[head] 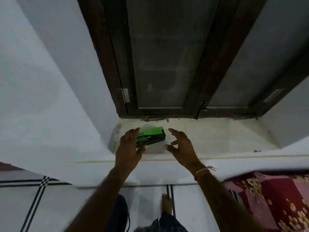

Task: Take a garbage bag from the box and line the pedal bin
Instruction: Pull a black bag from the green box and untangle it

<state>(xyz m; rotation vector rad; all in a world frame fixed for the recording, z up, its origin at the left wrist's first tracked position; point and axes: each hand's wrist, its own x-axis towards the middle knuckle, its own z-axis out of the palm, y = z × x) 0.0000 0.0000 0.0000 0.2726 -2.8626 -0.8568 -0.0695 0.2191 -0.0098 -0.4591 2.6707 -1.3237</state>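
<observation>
**Inspector:** Box (151, 136) of garbage bags, green on top and black on the side, lies flat on the pale window sill (217, 136), toward the sill's left end, just in front of the dark wooden window frame (120, 64). White lettering on the side reads "GARBAGE BAGS".

**Clerk:** Left hand?

**Inspector:** Left hand (129, 148) is at the box's left end. Its fingers (133, 132) reach over the top corner and the thumb lies against the near lower edge. Contact appears made, though the frame is blurred, so a firm hold cannot be confirmed.

**Clerk:** Right hand?

**Inspector:** Right hand (181, 144) is just beside the box's right end, apart from it, fingers spread wide and curled, holding nothing. A thread band (203, 170) circles that wrist.

**Clerk:** Surroundings?

**Inspector:** Metal latch (157, 119) lies at the base of the frame behind the box. Floral red bedding (270, 195) shows at lower right. White floor tiles (58, 206) with dark lines are below, with one bare foot (167, 204) on them.
</observation>
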